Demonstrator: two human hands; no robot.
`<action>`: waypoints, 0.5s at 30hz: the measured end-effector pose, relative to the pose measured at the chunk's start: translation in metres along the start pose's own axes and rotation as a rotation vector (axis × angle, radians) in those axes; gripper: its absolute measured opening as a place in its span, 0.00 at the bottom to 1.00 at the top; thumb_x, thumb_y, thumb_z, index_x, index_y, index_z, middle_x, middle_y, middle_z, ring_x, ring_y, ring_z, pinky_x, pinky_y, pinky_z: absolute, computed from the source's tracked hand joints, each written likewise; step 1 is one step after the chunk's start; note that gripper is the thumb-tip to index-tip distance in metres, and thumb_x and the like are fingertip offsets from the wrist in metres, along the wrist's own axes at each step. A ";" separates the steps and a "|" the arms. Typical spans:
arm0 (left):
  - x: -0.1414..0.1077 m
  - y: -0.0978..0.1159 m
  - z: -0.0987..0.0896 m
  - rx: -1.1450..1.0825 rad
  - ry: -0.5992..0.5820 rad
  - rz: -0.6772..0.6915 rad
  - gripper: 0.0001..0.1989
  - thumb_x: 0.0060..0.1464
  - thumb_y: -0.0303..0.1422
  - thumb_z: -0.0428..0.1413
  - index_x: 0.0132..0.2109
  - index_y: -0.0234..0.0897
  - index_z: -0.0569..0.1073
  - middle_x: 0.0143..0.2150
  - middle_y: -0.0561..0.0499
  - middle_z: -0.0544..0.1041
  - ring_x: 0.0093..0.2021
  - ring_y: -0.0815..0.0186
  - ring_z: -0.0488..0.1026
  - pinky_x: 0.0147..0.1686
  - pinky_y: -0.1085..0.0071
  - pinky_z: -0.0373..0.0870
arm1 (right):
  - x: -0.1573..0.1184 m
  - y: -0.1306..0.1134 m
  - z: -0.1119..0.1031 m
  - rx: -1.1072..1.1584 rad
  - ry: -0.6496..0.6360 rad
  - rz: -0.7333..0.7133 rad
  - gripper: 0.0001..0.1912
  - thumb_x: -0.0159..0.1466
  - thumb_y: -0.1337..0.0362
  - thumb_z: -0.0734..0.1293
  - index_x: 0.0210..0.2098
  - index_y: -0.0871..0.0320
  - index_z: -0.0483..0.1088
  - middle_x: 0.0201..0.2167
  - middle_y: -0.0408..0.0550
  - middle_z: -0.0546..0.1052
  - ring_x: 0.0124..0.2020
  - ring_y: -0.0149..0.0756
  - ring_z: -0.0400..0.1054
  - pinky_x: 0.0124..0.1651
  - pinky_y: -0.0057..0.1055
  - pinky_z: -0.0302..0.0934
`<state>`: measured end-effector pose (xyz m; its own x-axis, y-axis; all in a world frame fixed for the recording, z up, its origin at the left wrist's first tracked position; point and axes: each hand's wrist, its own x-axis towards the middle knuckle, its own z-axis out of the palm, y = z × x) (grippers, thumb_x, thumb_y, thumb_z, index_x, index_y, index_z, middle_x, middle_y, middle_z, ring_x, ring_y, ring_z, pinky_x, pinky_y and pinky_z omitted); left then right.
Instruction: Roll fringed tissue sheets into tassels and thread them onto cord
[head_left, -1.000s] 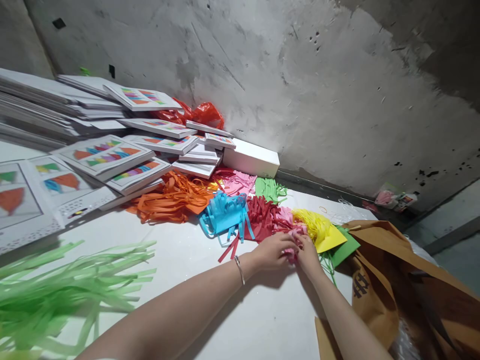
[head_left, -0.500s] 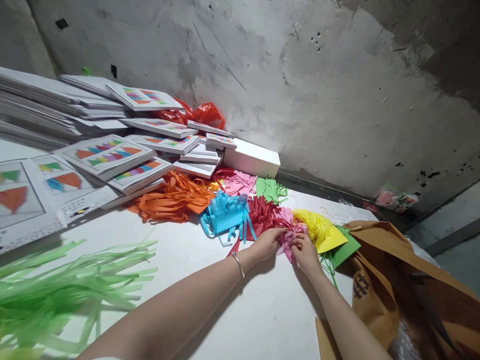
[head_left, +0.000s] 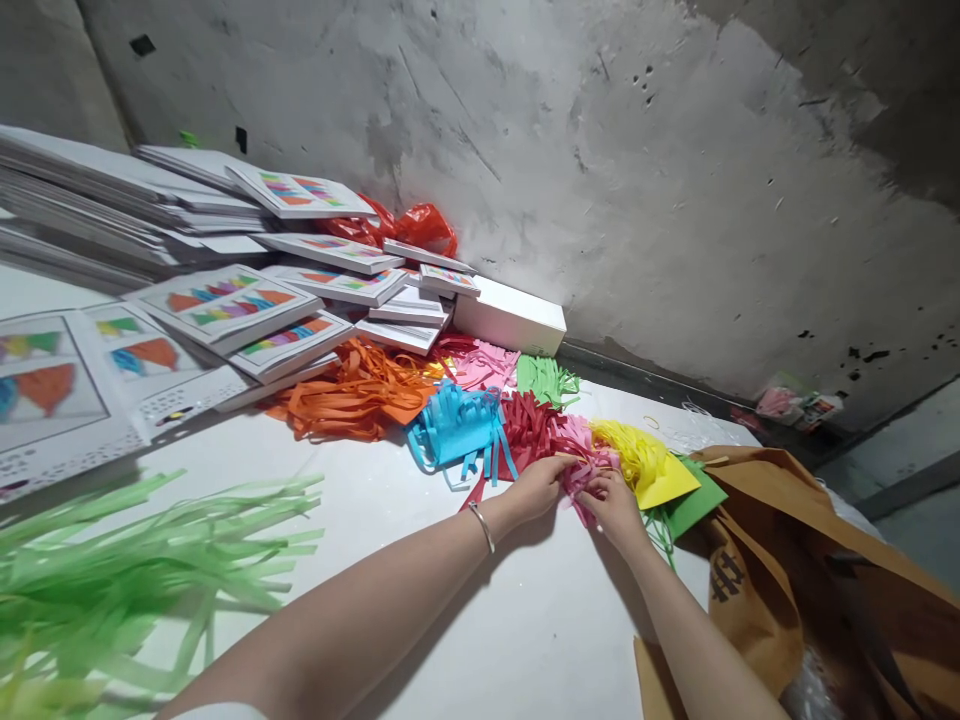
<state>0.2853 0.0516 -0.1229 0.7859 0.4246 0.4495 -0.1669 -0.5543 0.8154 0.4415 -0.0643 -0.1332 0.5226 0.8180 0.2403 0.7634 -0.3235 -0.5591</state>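
The pink fringed paper (head_left: pixel 587 484) lies on the white worktop (head_left: pixel 525 625), between my two hands. My left hand (head_left: pixel 538 486) has its fingers drawn together on the near-left edge of the strips; my right hand (head_left: pixel 609 500) pinches them from the other side. A bracelet (head_left: pixel 481 527) circles my left wrist.

Just beyond I see the dark red fringe (head_left: pixel 525 432), with the blue fringe (head_left: pixel 456 428) to its left and the orange fringe (head_left: pixel 360 395) further left. Right of my hands sit the yellow fringe (head_left: pixel 645 465) and a green sheet (head_left: pixel 696 500), near the brown paper (head_left: pixel 757 590). Printed packs (head_left: pixel 225 300) are heaped at far left, a white box (head_left: pixel 510 315) stands by the wall (head_left: pixel 525 130), and loose light green strips (head_left: pixel 142 580) spread at near left.
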 end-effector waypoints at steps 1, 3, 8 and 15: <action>0.000 0.000 0.000 0.002 0.000 0.002 0.13 0.66 0.36 0.56 0.55 0.36 0.74 0.57 0.43 0.75 0.57 0.56 0.73 0.58 0.49 0.69 | 0.000 0.001 0.001 0.023 -0.006 0.002 0.14 0.69 0.57 0.67 0.50 0.59 0.71 0.49 0.49 0.75 0.45 0.37 0.73 0.47 0.40 0.70; 0.000 -0.001 0.000 0.010 0.004 0.002 0.14 0.66 0.36 0.56 0.55 0.37 0.73 0.57 0.43 0.75 0.57 0.56 0.73 0.58 0.49 0.69 | 0.001 0.003 0.002 0.063 -0.014 0.007 0.15 0.69 0.57 0.68 0.50 0.58 0.71 0.50 0.49 0.75 0.46 0.37 0.72 0.48 0.41 0.70; -0.001 0.000 0.000 0.030 0.007 0.019 0.13 0.66 0.36 0.56 0.54 0.36 0.74 0.56 0.44 0.75 0.56 0.56 0.73 0.57 0.50 0.70 | 0.002 0.006 0.002 0.140 -0.009 0.015 0.15 0.69 0.57 0.68 0.51 0.59 0.71 0.50 0.50 0.74 0.48 0.39 0.72 0.50 0.43 0.69; -0.002 0.004 0.000 0.084 0.006 0.049 0.13 0.65 0.31 0.56 0.55 0.35 0.73 0.57 0.43 0.74 0.58 0.55 0.71 0.59 0.49 0.68 | -0.005 0.006 -0.005 0.227 -0.016 0.052 0.15 0.68 0.56 0.68 0.50 0.59 0.71 0.50 0.49 0.75 0.47 0.39 0.72 0.50 0.42 0.69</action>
<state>0.2832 0.0481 -0.1207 0.7745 0.3993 0.4906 -0.1547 -0.6325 0.7590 0.4448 -0.0728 -0.1337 0.5517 0.8109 0.1952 0.6298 -0.2516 -0.7348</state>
